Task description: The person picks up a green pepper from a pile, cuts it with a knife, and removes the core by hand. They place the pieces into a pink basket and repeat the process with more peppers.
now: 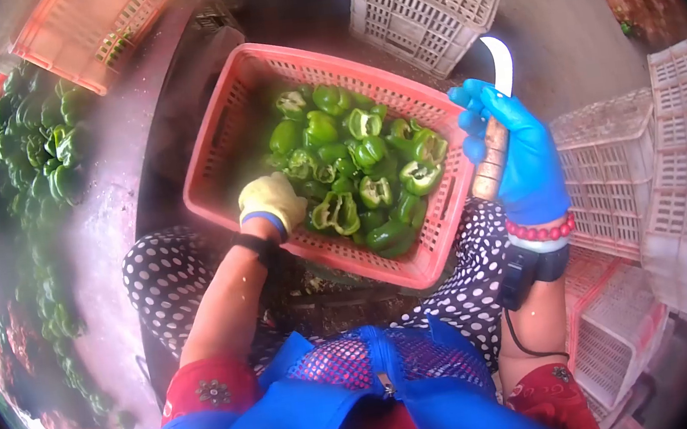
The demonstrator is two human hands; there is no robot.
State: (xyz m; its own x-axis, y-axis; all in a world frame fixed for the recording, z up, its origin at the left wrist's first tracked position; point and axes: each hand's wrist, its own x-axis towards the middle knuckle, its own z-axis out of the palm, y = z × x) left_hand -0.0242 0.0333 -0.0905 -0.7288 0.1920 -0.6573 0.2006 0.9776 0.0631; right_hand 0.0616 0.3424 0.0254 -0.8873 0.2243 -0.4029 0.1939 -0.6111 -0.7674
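A pink plastic crate sits in front of my lap, holding green bell peppers, several of them cut open with pale insides showing. My left hand, in a pale yellow glove, is curled over the peppers by the crate's near left side. Its fingers look closed, but whatever they hold is hidden. Off the crate's right side, my right hand wears a blue glove and grips a sickle by its wooden handle. The curved blade points up and away from me.
Whole green peppers lie heaped on the left, below an orange crate. A grey crate stands beyond the pink one. More pale crates are stacked at right, near a red-and-white crate.
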